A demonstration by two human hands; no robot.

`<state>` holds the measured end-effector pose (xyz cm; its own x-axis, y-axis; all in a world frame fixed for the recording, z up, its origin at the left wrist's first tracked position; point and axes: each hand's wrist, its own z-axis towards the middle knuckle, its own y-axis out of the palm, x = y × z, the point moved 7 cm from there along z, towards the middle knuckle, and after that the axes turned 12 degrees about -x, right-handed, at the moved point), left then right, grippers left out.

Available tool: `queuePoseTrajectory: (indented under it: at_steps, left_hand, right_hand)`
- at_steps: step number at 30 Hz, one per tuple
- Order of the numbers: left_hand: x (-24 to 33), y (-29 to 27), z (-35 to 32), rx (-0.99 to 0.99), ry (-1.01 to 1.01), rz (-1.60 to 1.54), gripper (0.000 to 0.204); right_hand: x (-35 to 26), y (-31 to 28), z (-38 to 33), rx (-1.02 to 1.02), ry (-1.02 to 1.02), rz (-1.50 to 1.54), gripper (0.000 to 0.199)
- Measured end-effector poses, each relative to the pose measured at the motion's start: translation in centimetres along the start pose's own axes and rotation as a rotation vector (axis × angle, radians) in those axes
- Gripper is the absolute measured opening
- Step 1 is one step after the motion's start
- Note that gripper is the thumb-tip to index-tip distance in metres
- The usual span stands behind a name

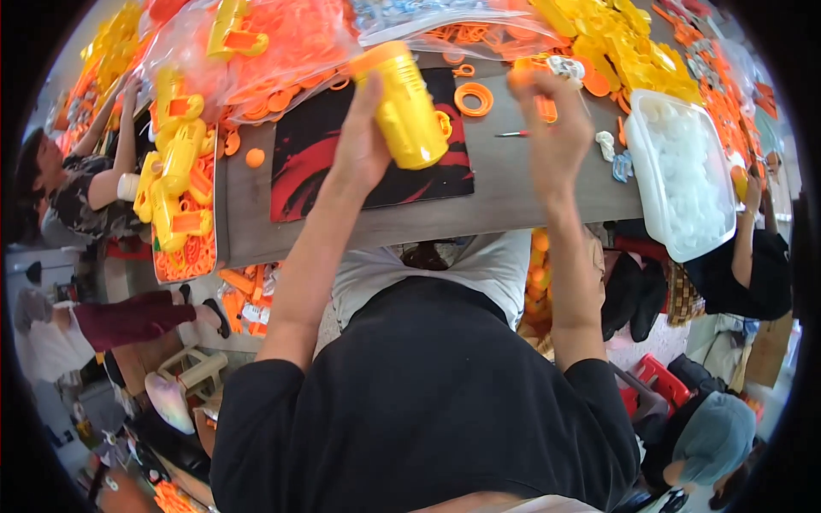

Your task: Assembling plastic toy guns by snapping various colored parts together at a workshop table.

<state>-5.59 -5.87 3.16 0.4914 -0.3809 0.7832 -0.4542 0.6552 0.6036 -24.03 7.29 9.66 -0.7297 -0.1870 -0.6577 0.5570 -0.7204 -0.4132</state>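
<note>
My left hand (357,141) is wrapped round a yellow plastic cylinder (409,120) with an orange end at its top, held tilted over a black-and-red mat (299,167). A small orange ring or loop sticks out from the cylinder's right side. My right hand (558,128) is raised over the right part of the table with its fingers curled and somewhat blurred. A small orange piece (519,75) shows at its fingertips; its exact shape is unclear. Between the hands, an orange ring (473,100) and a thin red-tipped tool (512,134) lie on the grey table (513,184).
A white tub (652,184) of translucent parts stands at the right edge. Yellow toy-like assemblies (178,171) sit in a tray at the left. Bags of orange parts (256,51) and yellow pieces (633,51) line the far side. Other people work at both sides.
</note>
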Motion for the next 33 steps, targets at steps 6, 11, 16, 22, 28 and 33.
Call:
queuePoseTrajectory:
  at_steps: [6, 11, 16, 22, 28, 33]
  left_hand:
    - [-0.9, 1.6, 1.8, 0.086, 0.195, 0.187, 0.053]
    - [-0.9, 1.1, 0.9, 0.134, 0.366, 0.148, 0.052]
    - [0.0, 1.1, -0.7, 0.047, 0.279, 0.269, 0.063]
    - [0.8, 0.7, -1.2, 0.179, 0.328, 0.224, 0.06]
    - [2.3, -1.9, -3.0, 0.115, 0.187, 0.166, 0.063]
    - [6.3, 2.1, -5.5, 0.212, 0.384, 1.899, 0.092]
  right_hand:
    - [-6.0, 5.6, -2.8, -0.08, -0.09, -0.005, 0.021]
    - [-5.4, 7.0, -3.3, -0.076, -0.044, 0.017, 0.02]
    - [-4.9, 6.5, -3.6, -0.164, -0.068, 0.108, 0.029]
    - [-1.8, 11.0, -4.2, -0.561, 0.422, 0.663, 0.053]
    - [-4.7, 10.6, -3.5, -0.524, 0.012, 0.44, 0.071]
    - [-2.0, 7.6, -3.0, -0.581, 0.413, 0.619, 0.072]
